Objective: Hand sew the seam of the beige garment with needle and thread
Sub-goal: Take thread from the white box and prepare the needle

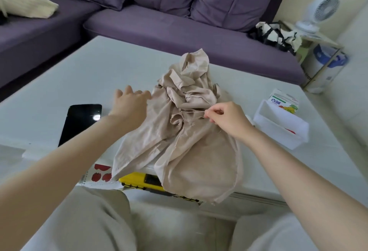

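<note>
The beige garment [185, 123] lies crumpled in a heap on the white table [89, 67], its lower part hanging over the near edge. My right hand [225, 118] is at the garment's right side, thumb and forefinger pinching a thin needle or thread [196, 112] that runs left along a seam. My left hand [130, 104] hovers at the garment's left edge with fingers spread and relaxed, holding nothing. The needle itself is too thin to make out clearly.
A black phone [81, 121] lies left of the garment. A white tray [278, 127] and a small carton [283, 100] stand at the right. A yellow case [139, 182] and an apple-print sheet [99, 174] lie under the garment's near edge. A purple sofa [159, 23] is behind, a fan [318, 10] at far right.
</note>
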A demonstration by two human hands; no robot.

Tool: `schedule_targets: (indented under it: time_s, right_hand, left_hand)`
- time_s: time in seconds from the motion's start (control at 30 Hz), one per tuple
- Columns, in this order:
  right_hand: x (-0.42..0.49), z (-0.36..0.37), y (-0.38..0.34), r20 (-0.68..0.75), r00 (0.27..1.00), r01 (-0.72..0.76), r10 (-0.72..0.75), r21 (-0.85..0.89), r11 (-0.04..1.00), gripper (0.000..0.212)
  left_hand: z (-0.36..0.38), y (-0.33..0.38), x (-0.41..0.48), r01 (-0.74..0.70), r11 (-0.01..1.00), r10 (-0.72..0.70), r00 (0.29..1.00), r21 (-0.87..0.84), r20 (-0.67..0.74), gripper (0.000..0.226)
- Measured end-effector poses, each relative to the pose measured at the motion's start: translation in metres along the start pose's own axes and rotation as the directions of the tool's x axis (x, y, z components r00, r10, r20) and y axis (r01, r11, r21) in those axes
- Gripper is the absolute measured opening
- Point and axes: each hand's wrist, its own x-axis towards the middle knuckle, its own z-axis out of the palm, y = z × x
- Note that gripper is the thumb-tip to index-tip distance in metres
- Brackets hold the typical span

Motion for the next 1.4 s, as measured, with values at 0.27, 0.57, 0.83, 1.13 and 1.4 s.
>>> schedule_targets:
  time_s: [0.27, 0.57, 0.83, 1.13, 1.4]
  right_hand:
    - [-0.005, -0.007, -0.017, 0.04, 0.994, 0.102, -0.104, 0.054, 0.993, 0.022]
    - [-0.01, -0.025, 0.011, 0.07, 0.997, -0.019, 0.015, 0.057, 0.998, 0.016]
    - [-0.012, -0.019, 0.01, 0.096, 0.995, -0.015, 0.01, 0.053, 0.998, 0.017]
    - [-0.01, -0.012, 0.008, 0.156, 0.988, -0.014, 0.006, 0.053, 0.999, 0.017]
    - [-0.013, -0.01, 0.018, 0.113, 0.992, -0.054, 0.051, 0.023, 0.998, 0.018]
  left_hand:
    - [-0.003, 0.091, -0.011, -0.141, 0.638, 0.246, 0.969, -0.757, 0.026, 0.019]
    - [-0.006, 0.071, -0.009, -0.131, 0.636, 0.145, 0.988, -0.76, -0.049, 0.016]
    - [-0.012, 0.064, -0.012, -0.078, 0.607, 0.26, 0.96, -0.791, 0.105, 0.021]
    - [-0.012, 0.042, -0.019, -0.114, 0.736, 0.121, 0.992, -0.668, -0.036, 0.027]
    - [-0.008, 0.001, -0.024, 0.08, 0.871, -0.138, 0.987, -0.485, -0.086, 0.025]
